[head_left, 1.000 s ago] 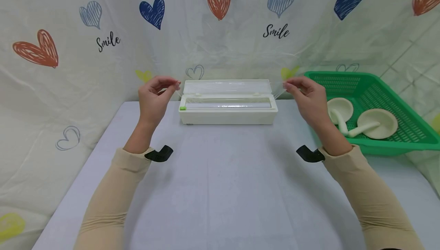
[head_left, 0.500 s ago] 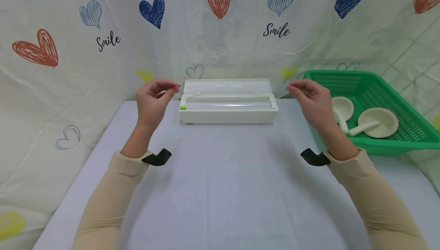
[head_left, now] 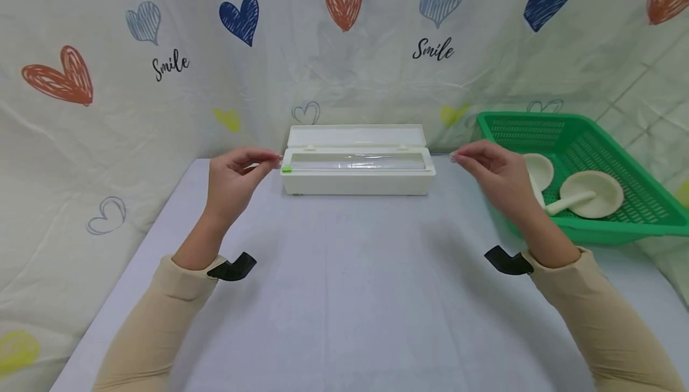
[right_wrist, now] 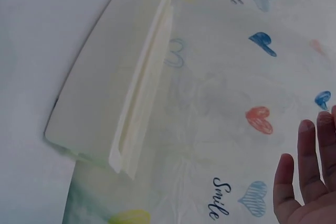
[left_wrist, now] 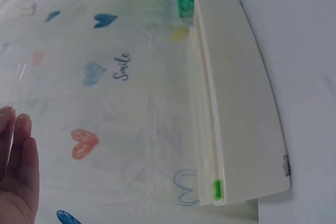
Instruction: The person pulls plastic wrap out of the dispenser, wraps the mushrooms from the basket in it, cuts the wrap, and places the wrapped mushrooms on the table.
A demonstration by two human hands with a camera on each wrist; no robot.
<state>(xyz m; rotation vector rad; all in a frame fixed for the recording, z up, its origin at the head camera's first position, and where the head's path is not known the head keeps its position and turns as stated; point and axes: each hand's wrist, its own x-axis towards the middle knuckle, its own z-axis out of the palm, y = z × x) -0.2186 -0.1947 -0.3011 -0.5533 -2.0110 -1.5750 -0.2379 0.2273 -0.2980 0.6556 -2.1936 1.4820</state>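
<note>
A white cling film dispenser (head_left: 357, 182) stands at the back of the table, its lid (head_left: 356, 136) raised and tipped back. Thumb and fingers of my left hand (head_left: 234, 179) pinch one corner of clear cling film (left_wrist: 21, 72) beside the dispenser's left end. On the other side, my right hand (head_left: 497, 176) pinches the opposite corner, a little off the right end. Between the hands the film is nearly invisible; only faint glints show. A roll (head_left: 357, 163) lies inside the dispenser, and a small green slider (left_wrist: 217, 189) sits at its left end.
A green plastic basket (head_left: 619, 229) stands at the right, close behind my right forearm. In it lie two cream-white round, shallow pieces with handles, one (head_left: 591, 191) in plain view, the other (head_left: 540, 169) partly hidden by my hand. A heart-printed curtain (head_left: 355, 69) hangs behind the table (head_left: 344, 296).
Both hands have come lower and back toward me, and moved slightly farther apart, still pinching the film. The film edges seen slanting up from the dispenser earlier no longer show.
</note>
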